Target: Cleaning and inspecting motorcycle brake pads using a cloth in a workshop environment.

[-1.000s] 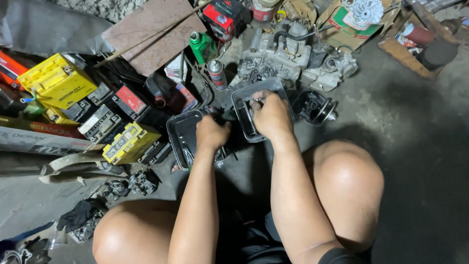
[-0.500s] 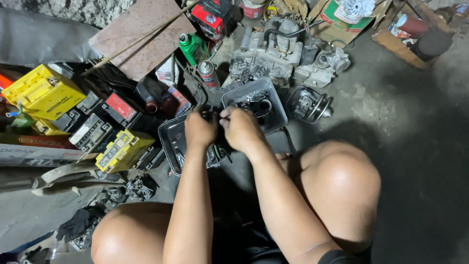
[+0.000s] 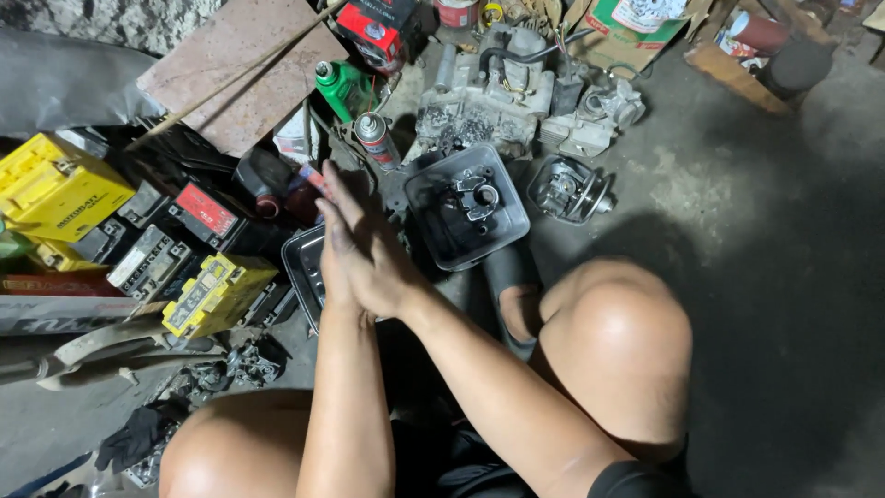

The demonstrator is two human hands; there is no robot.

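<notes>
The person is squatting low over the concrete floor [image 3: 737, 212], both knees framing the view, and the two hands are pressing flat against each other, palm to palm, fingers stretched out and pointing away from the body. The right hand [image 3: 373, 254] is lying on top in this view and is covering most of the left hand [image 3: 330, 263], which is showing only along its edge; nothing is showing between the palms, and whether anything small is trapped there I cannot tell. Directly beneath the hands a dark metal tray [image 3: 302, 267] is sitting on the floor, half hidden by the wrists. Just beside it, toward the right knee, a clear plastic tub [image 3: 505, 226] is holding a small grey engine part [image 3: 477, 194], and the hands are hovering close to its near corner without touching it. Just beyond the fingertips a spray can [image 3: 373, 138] with a red cap is lying tilted, with a green bottle [image 3: 343, 88] behind it. Farther back a large grey engine block [image 3: 489, 92] is resting on the floor. Off to the left, yellow boxes [image 3: 55, 189] and black batteries [image 3: 147, 263] are crowding together, well apart from the hands.
</notes>
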